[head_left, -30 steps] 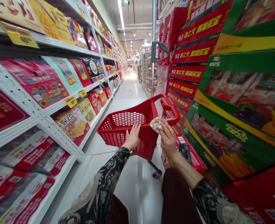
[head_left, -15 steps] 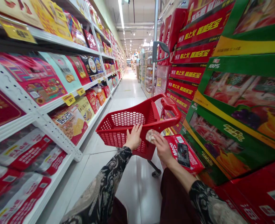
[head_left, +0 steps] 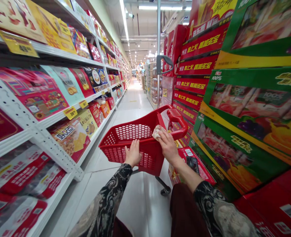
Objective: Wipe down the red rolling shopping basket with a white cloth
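Red plastic shopping basket (head_left: 133, 133) on little wheels (head_left: 165, 191), parked right in front of the person in a supermarket aisle, with its long handle (head_left: 177, 120) angled up toward the stacks on the right. The left hand (head_left: 133, 153) is open, fingers spread, lying on the near wall of the basket, probably just keeping it steady, with the arm reaching forward in a dark patterned sleeve (head_left: 106, 200). The right hand (head_left: 168, 146) is closed on a crumpled beige scrap (head_left: 158, 131), and I can't tell if that's paper, cloth or a wrapper. It's held right at the basket's rim, wrist bent, forearm bare. White metal shelves (head_left: 34, 131) packed with boxed snacks (head_left: 70, 141) run down the left side. Stacked green juice cartons (head_left: 244, 98) fill the right, and a red box (head_left: 192, 164) sits just past the right hand, above the tile floor (head_left: 145, 204).
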Demonstrator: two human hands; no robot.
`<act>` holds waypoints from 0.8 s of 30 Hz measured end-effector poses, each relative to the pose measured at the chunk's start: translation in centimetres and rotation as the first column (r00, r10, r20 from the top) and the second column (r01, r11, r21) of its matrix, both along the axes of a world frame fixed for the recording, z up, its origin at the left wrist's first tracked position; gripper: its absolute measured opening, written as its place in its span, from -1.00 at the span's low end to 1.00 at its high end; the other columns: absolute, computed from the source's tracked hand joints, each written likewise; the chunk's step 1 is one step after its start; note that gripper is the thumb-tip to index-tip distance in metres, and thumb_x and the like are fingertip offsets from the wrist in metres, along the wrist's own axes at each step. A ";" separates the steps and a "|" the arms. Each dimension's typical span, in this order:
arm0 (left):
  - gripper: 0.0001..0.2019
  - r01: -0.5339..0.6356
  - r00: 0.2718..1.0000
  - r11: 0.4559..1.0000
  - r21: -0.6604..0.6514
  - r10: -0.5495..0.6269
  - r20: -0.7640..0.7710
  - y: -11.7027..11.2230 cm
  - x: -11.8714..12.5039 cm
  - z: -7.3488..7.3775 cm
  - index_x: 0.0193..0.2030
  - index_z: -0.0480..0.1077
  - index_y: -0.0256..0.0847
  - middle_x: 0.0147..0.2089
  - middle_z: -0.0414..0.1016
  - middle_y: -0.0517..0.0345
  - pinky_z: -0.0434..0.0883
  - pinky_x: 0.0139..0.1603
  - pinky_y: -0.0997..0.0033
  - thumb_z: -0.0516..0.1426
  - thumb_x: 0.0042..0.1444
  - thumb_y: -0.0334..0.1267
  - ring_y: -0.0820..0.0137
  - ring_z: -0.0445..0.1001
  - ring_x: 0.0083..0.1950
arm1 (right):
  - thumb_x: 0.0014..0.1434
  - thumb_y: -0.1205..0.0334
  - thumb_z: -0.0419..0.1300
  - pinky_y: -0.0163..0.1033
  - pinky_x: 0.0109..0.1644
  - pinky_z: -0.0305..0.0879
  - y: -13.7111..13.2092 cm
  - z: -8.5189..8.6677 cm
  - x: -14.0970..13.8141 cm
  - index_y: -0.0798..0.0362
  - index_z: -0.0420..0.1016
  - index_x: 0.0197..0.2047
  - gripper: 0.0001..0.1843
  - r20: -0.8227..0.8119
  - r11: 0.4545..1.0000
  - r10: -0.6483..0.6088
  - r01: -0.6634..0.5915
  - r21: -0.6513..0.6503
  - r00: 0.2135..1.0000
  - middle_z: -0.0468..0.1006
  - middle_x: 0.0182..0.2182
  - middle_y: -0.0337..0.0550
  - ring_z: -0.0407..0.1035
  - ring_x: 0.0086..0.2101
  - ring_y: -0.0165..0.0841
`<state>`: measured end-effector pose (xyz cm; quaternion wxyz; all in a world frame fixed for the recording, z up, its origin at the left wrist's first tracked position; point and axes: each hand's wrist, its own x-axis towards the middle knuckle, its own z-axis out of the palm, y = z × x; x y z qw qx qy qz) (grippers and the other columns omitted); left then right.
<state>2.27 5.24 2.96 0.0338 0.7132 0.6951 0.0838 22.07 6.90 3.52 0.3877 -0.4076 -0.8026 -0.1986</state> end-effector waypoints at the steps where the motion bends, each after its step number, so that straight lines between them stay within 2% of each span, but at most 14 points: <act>1: -0.29 0.005 1.000 1.000 0.000 -0.005 -0.005 0.0 -0.1 0.0 0.30 -0.13 -0.28 0.38 -0.15 -0.03 -0.13 0.25 -0.24 -0.03 -0.05 -0.40 0.24 -0.16 0.37 | 0.23 0.42 -0.10 -0.06 0.24 -0.07 0.1 0.3 0.6 0.04 0.39 0.03 -0.61 0.009 1.000 -0.001 0.001 -0.003 1.000 0.34 0.10 -0.12 -0.01 0.19 -0.30; 5: -0.29 0.009 1.000 0.999 0.031 -0.008 -0.018 -0.6 0.6 -0.2 0.30 -0.13 -0.30 0.37 -0.13 -0.04 -0.11 0.25 -0.22 -0.04 -0.05 -0.40 0.24 -0.15 0.37 | 0.21 0.44 -0.10 0.00 0.23 -0.08 0.6 1.9 3.3 0.08 0.39 0.02 -0.62 -0.028 0.995 -0.095 0.095 0.012 0.995 0.32 0.11 -0.06 -0.01 0.19 -0.25; 7: -0.29 0.001 1.000 0.999 0.048 -0.001 -0.013 -0.9 1.2 -0.3 0.30 -0.12 -0.31 0.37 -0.11 -0.05 -0.08 0.25 -0.20 -0.04 -0.05 -0.40 0.23 -0.14 0.37 | 0.19 0.46 -0.09 0.02 0.22 -0.08 0.7 2.1 3.7 0.11 0.38 0.03 -0.60 -0.051 0.990 -0.137 0.137 0.011 0.989 0.30 0.13 -0.02 -0.03 0.19 -0.23; 11: -0.29 0.009 1.000 0.998 0.068 -0.009 -0.007 -1.5 2.3 -0.6 0.31 -0.12 -0.30 0.37 -0.11 -0.05 -0.08 0.26 -0.16 -0.04 -0.05 -0.41 0.23 -0.15 0.37 | 0.17 0.49 -0.09 0.03 0.22 -0.08 0.2 1.1 1.3 0.11 0.38 0.03 -0.58 -0.040 0.990 -0.141 0.141 -0.020 0.989 0.29 0.13 -0.01 -0.05 0.21 -0.22; 15: -0.27 0.022 1.000 0.998 0.059 -0.022 -0.009 -1.9 2.3 -0.9 0.32 -0.16 -0.21 0.39 -0.19 -0.01 -0.07 0.26 -0.16 -0.03 -0.04 -0.41 0.23 -0.23 0.38 | 0.17 0.48 -0.08 0.00 0.23 -0.09 0.0 0.6 -0.9 0.11 0.37 0.04 -0.59 0.079 0.995 -0.061 0.067 -0.070 0.995 0.28 0.15 -0.04 -0.05 0.21 -0.25; 18: -0.27 -0.069 0.998 0.997 0.034 0.069 0.004 -1.9 1.5 -1.3 0.32 -0.15 -0.17 0.39 -0.23 -0.07 -0.04 0.23 -0.19 0.00 -0.04 -0.37 0.14 -0.25 0.38 | 0.17 0.46 -0.07 -0.03 0.21 -0.05 0.3 1.8 0.6 0.12 0.38 0.02 -0.61 0.113 0.993 -0.068 0.079 -0.091 0.991 0.28 0.15 -0.03 -0.03 0.20 -0.25; 21: -0.25 -0.170 0.986 0.985 0.020 0.170 0.000 -1.8 0.5 -1.8 0.31 -0.14 -0.14 0.39 -0.24 -0.12 -0.04 0.21 -0.22 0.04 -0.06 -0.34 0.05 -0.27 0.38 | 0.15 0.46 -0.06 0.00 0.21 -0.06 0.8 3.3 3.4 0.15 0.39 0.01 -0.61 0.035 0.974 -0.208 0.210 -0.083 0.977 0.26 0.15 0.03 -0.02 0.19 -0.20; 24: -0.22 -0.176 0.984 0.984 0.012 0.176 -0.009 -1.7 -0.2 -2.0 0.32 -0.16 -0.10 0.39 -0.26 -0.13 -0.03 0.20 -0.21 0.06 -0.07 -0.33 0.03 -0.28 0.38 | 0.13 0.47 -0.05 0.02 0.22 -0.09 0.7 3.5 3.9 0.16 0.36 0.05 -0.58 0.007 0.960 -0.261 0.260 -0.107 0.965 0.23 0.17 0.04 -0.04 0.20 -0.18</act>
